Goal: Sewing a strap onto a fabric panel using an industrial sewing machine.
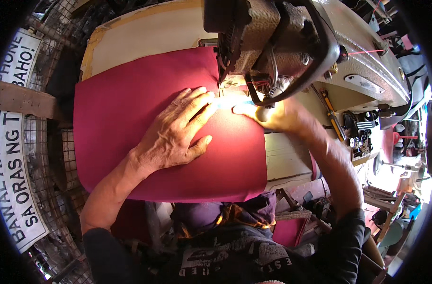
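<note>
A large sheet of maroon material (pixel 116 118) lies on the sewing machine's bed, its far right part running under the needle area. My left hand (pixel 178 128) rests palm down on the sheet, fingers stretched toward the needle and thumb apart. At the sheet's right side, under the machine head (pixel 272 42), is my right hand (pixel 275 113). Its thumb stretches left over the material, while its other fingers are mostly hidden by machine parts and glare. A small pale blue patch (pixel 246 102) shows between the hands; I cannot make out what it is.
A thick black curved bar (pixel 327 52) loops close above my right hand. Behind the sheet spreads a pale tabletop edged with tape (pixel 154 35). A yellow-and-black handled tool (pixel 333 116) lies right of the machine bed. Wire mesh (pixel 48 156) and white signs (pixel 17 175) stand left.
</note>
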A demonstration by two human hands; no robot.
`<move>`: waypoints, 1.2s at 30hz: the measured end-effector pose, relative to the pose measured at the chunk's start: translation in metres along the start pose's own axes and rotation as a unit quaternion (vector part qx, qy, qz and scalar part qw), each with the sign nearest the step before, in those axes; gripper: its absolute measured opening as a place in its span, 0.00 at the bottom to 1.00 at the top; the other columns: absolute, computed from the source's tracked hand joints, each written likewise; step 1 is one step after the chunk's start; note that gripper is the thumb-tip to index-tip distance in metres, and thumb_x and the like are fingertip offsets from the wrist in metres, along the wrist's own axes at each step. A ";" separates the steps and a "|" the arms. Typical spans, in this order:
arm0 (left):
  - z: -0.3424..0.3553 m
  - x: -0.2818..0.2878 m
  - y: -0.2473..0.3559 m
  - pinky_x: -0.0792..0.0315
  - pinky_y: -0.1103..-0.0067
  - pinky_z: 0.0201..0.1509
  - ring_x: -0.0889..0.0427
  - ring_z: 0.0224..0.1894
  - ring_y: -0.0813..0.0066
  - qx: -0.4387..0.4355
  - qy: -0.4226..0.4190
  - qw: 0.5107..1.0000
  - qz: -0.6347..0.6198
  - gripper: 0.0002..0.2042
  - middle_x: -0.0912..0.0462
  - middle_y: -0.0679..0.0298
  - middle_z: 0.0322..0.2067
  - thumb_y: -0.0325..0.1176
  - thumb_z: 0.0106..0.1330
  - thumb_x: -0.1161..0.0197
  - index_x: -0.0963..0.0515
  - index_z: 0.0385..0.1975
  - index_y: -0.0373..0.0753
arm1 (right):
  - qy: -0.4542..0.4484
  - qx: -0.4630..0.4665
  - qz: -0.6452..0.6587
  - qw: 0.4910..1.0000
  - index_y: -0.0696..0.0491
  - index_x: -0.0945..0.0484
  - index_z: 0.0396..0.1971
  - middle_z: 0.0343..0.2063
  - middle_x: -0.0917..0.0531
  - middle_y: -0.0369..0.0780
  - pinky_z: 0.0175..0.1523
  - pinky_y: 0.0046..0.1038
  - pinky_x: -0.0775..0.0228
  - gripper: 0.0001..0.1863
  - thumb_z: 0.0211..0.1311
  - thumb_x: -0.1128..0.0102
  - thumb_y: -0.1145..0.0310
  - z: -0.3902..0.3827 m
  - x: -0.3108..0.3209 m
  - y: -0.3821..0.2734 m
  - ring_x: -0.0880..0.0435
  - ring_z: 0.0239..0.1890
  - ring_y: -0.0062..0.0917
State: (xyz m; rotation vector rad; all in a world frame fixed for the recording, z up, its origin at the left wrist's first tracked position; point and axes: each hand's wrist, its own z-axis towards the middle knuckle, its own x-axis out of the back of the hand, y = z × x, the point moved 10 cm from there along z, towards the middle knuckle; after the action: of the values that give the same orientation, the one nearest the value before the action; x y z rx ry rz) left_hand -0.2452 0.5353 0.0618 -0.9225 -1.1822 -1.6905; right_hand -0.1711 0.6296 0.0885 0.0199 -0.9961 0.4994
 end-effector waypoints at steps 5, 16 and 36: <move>0.000 -0.002 -0.002 0.38 0.58 0.76 0.30 0.68 0.51 0.011 -0.003 1.000 0.010 0.29 0.26 0.49 0.60 0.35 0.57 0.32 0.27 0.60 0.32 | -0.095 -0.227 0.220 0.944 0.55 0.20 0.38 0.29 0.17 0.41 0.40 0.37 0.25 0.12 0.57 0.36 0.65 -0.016 -0.021 0.051 0.19 0.31 0.37; 0.000 -0.002 -0.005 0.37 0.58 0.75 0.29 0.67 0.50 0.008 0.009 1.000 0.004 0.28 0.26 0.48 0.59 0.35 0.57 0.32 0.25 0.58 0.31 | -0.029 -0.088 -0.077 0.993 0.48 0.23 0.16 0.17 0.20 0.36 0.27 0.36 0.27 0.10 0.47 0.36 0.59 -0.009 -0.007 0.037 0.20 0.23 0.33; 0.009 -0.001 -0.017 0.41 0.55 0.77 0.32 0.67 0.44 -0.009 0.006 1.000 -0.008 0.29 0.29 0.45 0.60 0.34 0.57 0.33 0.27 0.59 0.30 | -0.002 -0.065 -0.124 0.990 0.49 0.19 0.23 0.22 0.18 0.37 0.32 0.38 0.25 0.07 0.47 0.36 0.62 -0.030 -0.017 0.061 0.18 0.25 0.35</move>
State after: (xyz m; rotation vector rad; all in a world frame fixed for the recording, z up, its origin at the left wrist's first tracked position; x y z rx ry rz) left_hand -0.2594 0.5469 0.0579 -0.9143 -1.1710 -1.7196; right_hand -0.1801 0.6843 0.0456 0.0284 -1.0125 0.2055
